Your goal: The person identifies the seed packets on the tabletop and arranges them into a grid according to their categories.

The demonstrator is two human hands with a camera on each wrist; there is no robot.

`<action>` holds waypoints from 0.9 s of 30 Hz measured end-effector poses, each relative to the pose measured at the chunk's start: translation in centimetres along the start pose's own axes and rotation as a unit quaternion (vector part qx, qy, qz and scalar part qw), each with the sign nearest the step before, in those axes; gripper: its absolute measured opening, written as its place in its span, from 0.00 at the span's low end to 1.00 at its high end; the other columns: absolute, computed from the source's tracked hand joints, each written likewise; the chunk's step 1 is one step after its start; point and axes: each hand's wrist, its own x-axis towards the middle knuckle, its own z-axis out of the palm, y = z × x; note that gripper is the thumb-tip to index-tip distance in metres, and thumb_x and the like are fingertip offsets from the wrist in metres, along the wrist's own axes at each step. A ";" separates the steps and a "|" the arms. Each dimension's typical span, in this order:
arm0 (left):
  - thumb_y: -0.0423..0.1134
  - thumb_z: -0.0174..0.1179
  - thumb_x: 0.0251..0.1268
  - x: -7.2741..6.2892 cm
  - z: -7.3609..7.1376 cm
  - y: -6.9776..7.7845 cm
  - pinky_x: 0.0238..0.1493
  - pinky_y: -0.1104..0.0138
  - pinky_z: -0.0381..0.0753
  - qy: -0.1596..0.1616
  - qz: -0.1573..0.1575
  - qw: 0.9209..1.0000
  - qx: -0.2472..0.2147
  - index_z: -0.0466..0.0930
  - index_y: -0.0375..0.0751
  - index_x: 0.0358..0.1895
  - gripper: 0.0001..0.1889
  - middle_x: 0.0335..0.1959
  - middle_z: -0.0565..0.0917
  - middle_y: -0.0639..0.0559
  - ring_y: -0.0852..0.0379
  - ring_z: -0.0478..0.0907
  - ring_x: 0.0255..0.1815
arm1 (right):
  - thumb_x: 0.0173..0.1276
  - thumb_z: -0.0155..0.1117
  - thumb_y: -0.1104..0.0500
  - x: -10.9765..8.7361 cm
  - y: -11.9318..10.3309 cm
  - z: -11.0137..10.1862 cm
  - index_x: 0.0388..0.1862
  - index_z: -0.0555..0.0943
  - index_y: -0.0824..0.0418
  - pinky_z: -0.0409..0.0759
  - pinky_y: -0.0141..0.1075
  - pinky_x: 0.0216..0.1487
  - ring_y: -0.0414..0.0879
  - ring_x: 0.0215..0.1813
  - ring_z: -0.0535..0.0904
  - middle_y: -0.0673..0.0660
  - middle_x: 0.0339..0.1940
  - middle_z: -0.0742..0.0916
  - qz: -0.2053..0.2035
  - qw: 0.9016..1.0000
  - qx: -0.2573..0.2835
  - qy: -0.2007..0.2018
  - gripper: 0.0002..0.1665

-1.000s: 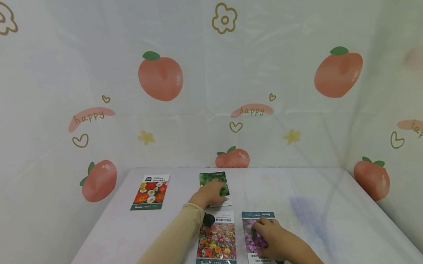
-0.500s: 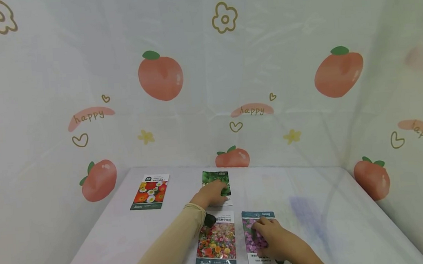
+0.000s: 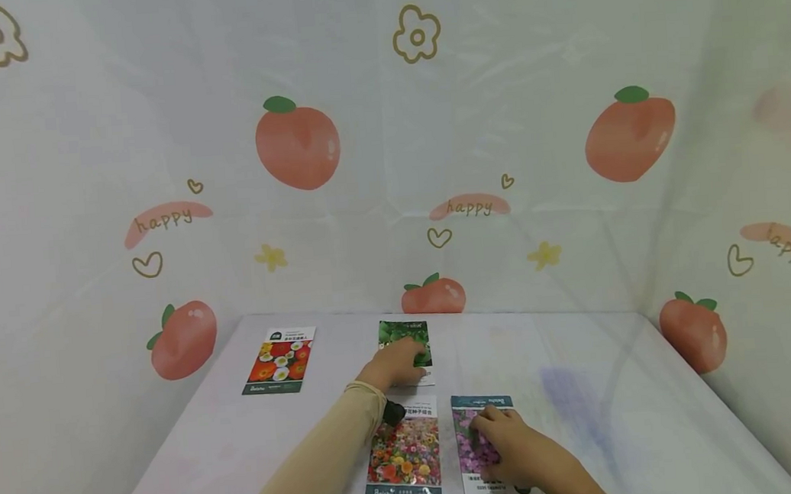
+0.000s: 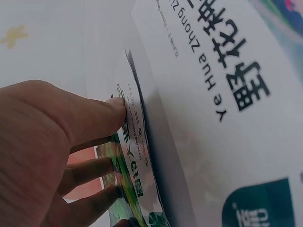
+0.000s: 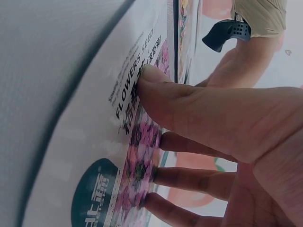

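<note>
In the head view, my left hand (image 3: 395, 363) lies over a green seed packet (image 3: 404, 329) at the back middle of the table. The left wrist view has its thumb on the packet's white printed end (image 4: 135, 142) and its spread fingertips touching the green picture. Nearer the front, my right hand (image 3: 517, 447) rests on a seed packet with purple flowers (image 3: 465, 426), whose print is upside down in the head view. Seen from the right wrist, the thumb presses beside the FLOWERS SEED lettering (image 5: 135, 78) while the other fingertips touch the flower picture.
A mixed wildflower seed packet (image 3: 403, 453) lies left of the purple one, partly under my left wrist. Farther left and back is a packet with red, orange and white flowers (image 3: 279, 361). A fruit-patterned curtain (image 3: 531, 115) encloses the white table (image 3: 627, 407).
Between one second and half a second ago, my left hand and the green seed packet shifted slightly right. My right hand stays in place on the purple-flower packet.
</note>
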 end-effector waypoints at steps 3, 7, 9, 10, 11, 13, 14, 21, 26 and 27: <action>0.44 0.66 0.75 0.1 0.0 0.2 0.73 0.49 0.78 0.001 0.000 1.000 -0.001 0.82 0.43 0.69 0.23 0.70 0.81 0.44 0.44 0.77 0.73 | 0.56 0.87 0.56 0.0 0.0 0.0 0.56 0.82 0.55 0.84 0.59 0.52 0.56 0.54 0.76 0.53 0.54 0.81 0.001 1.000 0.002 -0.001 0.30; 0.44 0.66 0.75 0.1 0.0 0.5 0.74 0.50 0.77 0.000 -0.001 1.000 -0.001 0.82 0.42 0.69 0.23 0.71 0.81 0.43 0.44 0.77 0.74 | 0.56 0.87 0.56 0.1 0.0 0.0 0.56 0.82 0.54 0.83 0.58 0.52 0.56 0.55 0.76 0.52 0.54 0.81 0.005 1.000 0.001 -0.003 0.30; 0.44 0.66 0.75 0.1 0.0 0.7 0.74 0.50 0.77 0.001 -0.002 1.000 0.003 0.82 0.42 0.69 0.23 0.71 0.81 0.44 0.44 0.77 0.74 | 0.56 0.87 0.56 0.1 0.0 0.0 0.56 0.82 0.54 0.83 0.58 0.52 0.56 0.55 0.76 0.52 0.54 0.81 0.006 1.000 -0.001 -0.004 0.30; 0.44 0.66 0.75 0.1 0.0 0.8 0.74 0.50 0.77 0.000 -0.003 1.000 0.005 0.82 0.43 0.69 0.23 0.71 0.81 0.44 0.44 0.77 0.74 | 0.56 0.87 0.56 0.1 0.0 0.0 0.56 0.82 0.54 0.83 0.58 0.52 0.56 0.55 0.76 0.52 0.54 0.81 0.008 1.000 0.000 -0.005 0.30; 0.44 0.66 0.75 0.1 0.0 0.8 0.74 0.50 0.77 0.000 -0.002 1.000 0.006 0.82 0.43 0.69 0.23 0.71 0.81 0.43 0.44 0.77 0.74 | 0.56 0.87 0.55 0.2 0.0 0.0 0.57 0.83 0.54 0.84 0.59 0.53 0.56 0.55 0.76 0.52 0.55 0.81 0.010 1.000 -0.001 -0.006 0.31; 0.44 0.66 0.75 0.1 0.0 1.0 0.73 0.50 0.78 0.000 -0.002 1.000 0.009 0.82 0.43 0.69 0.23 0.70 0.81 0.43 0.44 0.77 0.73 | 0.56 0.87 0.56 0.2 0.0 0.0 0.57 0.83 0.54 0.84 0.59 0.53 0.56 0.55 0.76 0.52 0.55 0.81 0.013 1.000 0.002 -0.008 0.31; 0.44 0.66 0.74 0.1 0.0 1.0 0.73 0.50 0.78 0.000 -0.001 1.000 0.008 0.82 0.43 0.69 0.23 0.70 0.81 0.43 0.44 0.78 0.73 | 0.56 0.87 0.56 0.3 0.0 0.1 0.57 0.83 0.54 0.84 0.59 0.54 0.57 0.57 0.76 0.53 0.56 0.82 0.014 1.000 0.002 -0.008 0.31; 0.45 0.65 0.76 0.2 0.1 1.1 0.73 0.49 0.78 -0.004 -0.004 1.000 0.003 0.81 0.44 0.70 0.23 0.71 0.80 0.44 0.44 0.77 0.73 | 0.58 0.85 0.57 0.1 -0.2 0.0 0.60 0.83 0.59 0.81 0.63 0.64 0.64 0.68 0.75 0.58 0.63 0.82 0.008 1.000 -0.008 -0.010 0.32; 0.45 0.65 0.76 0.2 0.1 1.1 0.73 0.48 0.78 -0.006 -0.002 1.000 0.000 0.80 0.43 0.70 0.24 0.72 0.79 0.44 0.44 0.77 0.74 | 0.60 0.84 0.55 0.2 -0.3 0.0 0.65 0.80 0.62 0.82 0.58 0.66 0.61 0.67 0.80 0.61 0.65 0.80 0.005 0.999 -0.032 -0.023 0.36; 0.45 0.65 0.76 0.2 0.1 1.1 0.73 0.48 0.78 -0.006 -0.002 1.000 0.001 0.80 0.43 0.70 0.24 0.72 0.79 0.44 0.44 0.77 0.74 | 0.61 0.84 0.54 0.2 -0.4 0.0 0.65 0.79 0.63 0.82 0.56 0.65 0.61 0.67 0.80 0.62 0.66 0.79 0.005 0.999 -0.037 -0.029 0.36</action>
